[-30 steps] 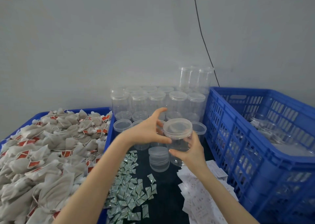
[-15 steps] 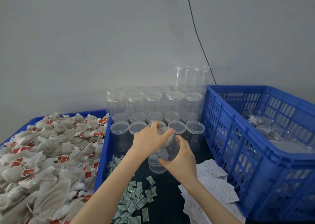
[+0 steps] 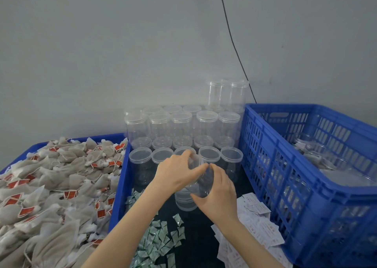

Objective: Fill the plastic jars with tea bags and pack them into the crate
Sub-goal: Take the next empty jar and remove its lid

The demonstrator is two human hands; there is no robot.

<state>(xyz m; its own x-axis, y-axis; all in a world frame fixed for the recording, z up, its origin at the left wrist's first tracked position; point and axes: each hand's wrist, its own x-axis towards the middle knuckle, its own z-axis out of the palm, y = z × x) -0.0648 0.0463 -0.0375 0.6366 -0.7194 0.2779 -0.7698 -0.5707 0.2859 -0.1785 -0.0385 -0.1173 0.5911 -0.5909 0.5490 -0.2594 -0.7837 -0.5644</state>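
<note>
Two hands meet on one clear jar (image 3: 201,183) left of the blue crate (image 3: 306,165): the left hand (image 3: 177,175) curls over its lidded top, the right hand (image 3: 219,194) wraps its base. A second ago the jar stood upright and higher; now it is tilted, lower, above the stack of lids (image 3: 185,201).

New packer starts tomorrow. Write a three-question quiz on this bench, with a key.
1. True or false: the clear jar held in both hands already has tea bags inside.
2. Which hand grips the jar's lid end: A left hand, B right hand?
3. Fill in: the tea bags lie heaped in a blue ____ on the left.

Key: 1 false, it looks empty. 2 A. 3 tray.
</note>
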